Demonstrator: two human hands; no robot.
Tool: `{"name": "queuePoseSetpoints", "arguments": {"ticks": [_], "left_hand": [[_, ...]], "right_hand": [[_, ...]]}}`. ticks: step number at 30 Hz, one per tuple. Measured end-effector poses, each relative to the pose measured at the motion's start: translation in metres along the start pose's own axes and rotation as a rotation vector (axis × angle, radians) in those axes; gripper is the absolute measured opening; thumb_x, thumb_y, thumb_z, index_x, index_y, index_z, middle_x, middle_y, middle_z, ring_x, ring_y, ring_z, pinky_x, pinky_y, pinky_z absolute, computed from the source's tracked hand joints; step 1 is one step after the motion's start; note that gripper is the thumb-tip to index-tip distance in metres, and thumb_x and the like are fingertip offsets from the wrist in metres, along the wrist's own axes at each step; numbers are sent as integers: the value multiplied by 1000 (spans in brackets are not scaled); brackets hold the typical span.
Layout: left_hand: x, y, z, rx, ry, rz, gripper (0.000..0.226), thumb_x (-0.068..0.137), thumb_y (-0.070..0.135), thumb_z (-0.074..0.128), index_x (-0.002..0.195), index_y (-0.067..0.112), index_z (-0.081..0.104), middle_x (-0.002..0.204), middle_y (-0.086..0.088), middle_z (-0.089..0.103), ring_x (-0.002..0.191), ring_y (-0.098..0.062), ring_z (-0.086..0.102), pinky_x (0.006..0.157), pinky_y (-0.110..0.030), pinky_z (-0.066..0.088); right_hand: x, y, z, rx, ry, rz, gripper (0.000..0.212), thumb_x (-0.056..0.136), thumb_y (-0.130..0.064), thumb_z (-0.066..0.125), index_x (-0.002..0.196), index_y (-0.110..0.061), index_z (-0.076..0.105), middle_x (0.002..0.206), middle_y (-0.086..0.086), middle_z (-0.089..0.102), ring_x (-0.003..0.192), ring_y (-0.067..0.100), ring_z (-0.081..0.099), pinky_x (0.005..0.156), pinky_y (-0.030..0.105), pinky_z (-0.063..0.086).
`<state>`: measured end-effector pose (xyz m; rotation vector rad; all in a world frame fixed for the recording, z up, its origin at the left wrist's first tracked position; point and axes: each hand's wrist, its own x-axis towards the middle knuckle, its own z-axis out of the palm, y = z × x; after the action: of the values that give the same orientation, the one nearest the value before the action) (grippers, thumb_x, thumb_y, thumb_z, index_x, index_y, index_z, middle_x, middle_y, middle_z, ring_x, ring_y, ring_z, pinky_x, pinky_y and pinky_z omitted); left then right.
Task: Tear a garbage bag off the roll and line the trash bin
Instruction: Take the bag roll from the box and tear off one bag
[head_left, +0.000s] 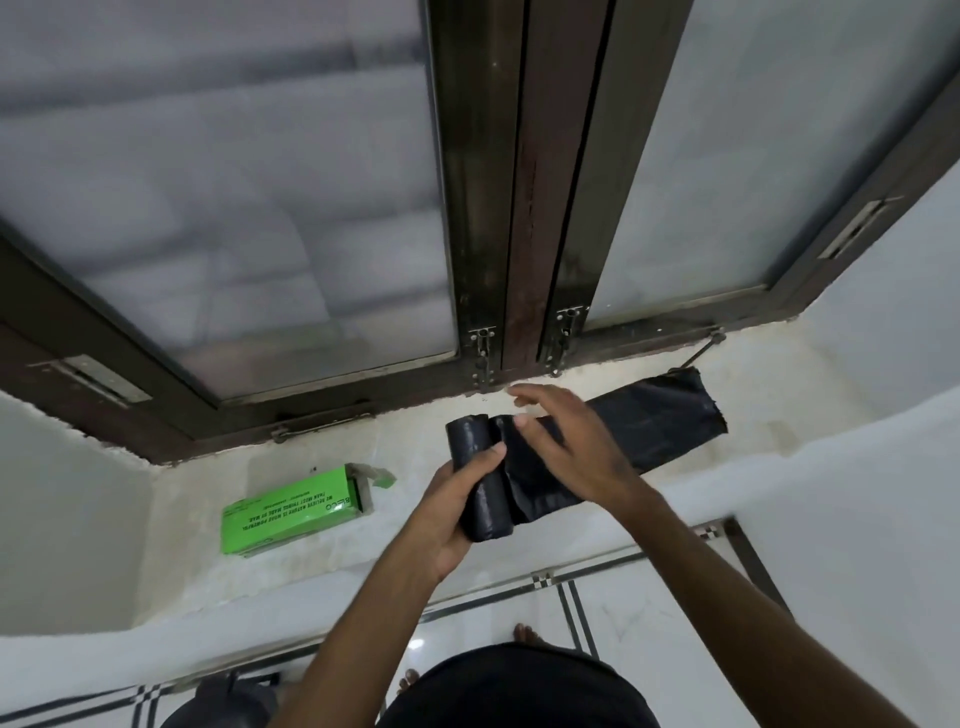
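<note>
The one camera sits on the person's head, looking forward and steeply down. It faces the window (260, 182) and its sill (363, 545), close above both forearms.

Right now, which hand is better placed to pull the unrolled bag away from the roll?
The right hand: it rests open on the unrolled black plastic bag strip lying along the pale stone sill. The left hand grips the black garbage bag roll, so it should anchor.

We see both forearms bare to the elbow, with no sleeves, watch or rings on the left hand (452, 512) or right hand (563, 444). Below, we note a dark black garment (511, 686) and bare toes (524, 634).
</note>
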<state>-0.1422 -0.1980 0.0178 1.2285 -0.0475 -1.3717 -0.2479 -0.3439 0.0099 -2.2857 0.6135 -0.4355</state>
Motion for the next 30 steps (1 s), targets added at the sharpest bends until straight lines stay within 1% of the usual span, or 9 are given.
{"name": "queuePoseSetpoints", "arguments": {"ticks": [2, 5, 14, 19, 21, 23, 25, 27, 30], "left_hand": [[-2, 1, 0, -4, -18, -8, 44, 83, 34, 70, 122, 15, 66, 118, -11, 73, 112, -27, 68, 102, -43, 51], [-3, 4, -2, -50, 20, -51, 42, 82, 42, 69, 116, 17, 71, 116, -9, 75, 113, -27, 67, 100, -43, 52], [-3, 3, -13, -142, 178, -118, 36, 85, 41, 73, 113, 19, 70, 102, -8, 79, 99, -27, 71, 81, -39, 56], [2, 0, -7, -96, 137, -96, 33, 88, 39, 70, 115, 18, 68, 103, -5, 79, 101, -25, 71, 82, -38, 56], [5, -1, -6, -81, 129, -85, 39, 88, 40, 70, 120, 17, 67, 110, -5, 77, 107, -26, 70, 87, -40, 56], [6, 0, -4, -48, 107, -75, 43, 88, 40, 69, 124, 15, 67, 115, -6, 75, 111, -26, 69, 90, -40, 56], [6, 1, -2, -14, 75, -57, 42, 91, 39, 66, 125, 14, 66, 116, -7, 75, 111, -25, 69, 89, -39, 56], [4, 4, -2, -4, 43, -26, 40, 94, 36, 63, 126, 12, 65, 117, -8, 74, 110, -23, 70, 88, -36, 56], [2, 6, -5, 11, 20, 14, 43, 93, 35, 63, 129, 12, 63, 121, -10, 72, 114, -25, 69, 91, -37, 56]], "right_hand": [[4, 1, 6, 109, -105, 48, 25, 96, -45, 54, 95, -24, 67, 86, -11, 65, 84, 3, 60, 75, 26, 47], [6, 13, 1, 147, -107, 134, 51, 91, -46, 64, 54, -19, 41, 52, -8, 36, 51, 4, 39, 54, 29, 32], [1, 67, -81, -192, 19, 118, 57, 79, -63, 67, 51, -18, 47, 46, -2, 45, 46, 11, 48, 51, 31, 42], [2, 71, -95, -561, 7, 119, 45, 80, -67, 57, 64, -25, 58, 61, -6, 61, 63, 18, 60, 57, 29, 42], [5, 56, -84, -655, -16, 70, 29, 86, -54, 61, 87, -26, 68, 86, -2, 69, 87, 24, 63, 76, 32, 46], [5, 34, -65, -653, 30, -5, 33, 89, -44, 61, 112, -22, 69, 107, 4, 68, 107, 28, 60, 97, 42, 42], [5, 7, -44, -577, 54, -55, 40, 91, -43, 59, 123, -22, 64, 116, 4, 67, 116, 27, 56, 110, 49, 33], [8, -13, -26, -398, -97, 14, 46, 93, -49, 57, 133, -27, 56, 119, -2, 67, 119, 18, 55, 116, 47, 24], [12, -20, -11, 47, -449, 269, 43, 93, -52, 57, 129, -27, 58, 101, -5, 69, 96, 9, 61, 100, 38, 44]]}}
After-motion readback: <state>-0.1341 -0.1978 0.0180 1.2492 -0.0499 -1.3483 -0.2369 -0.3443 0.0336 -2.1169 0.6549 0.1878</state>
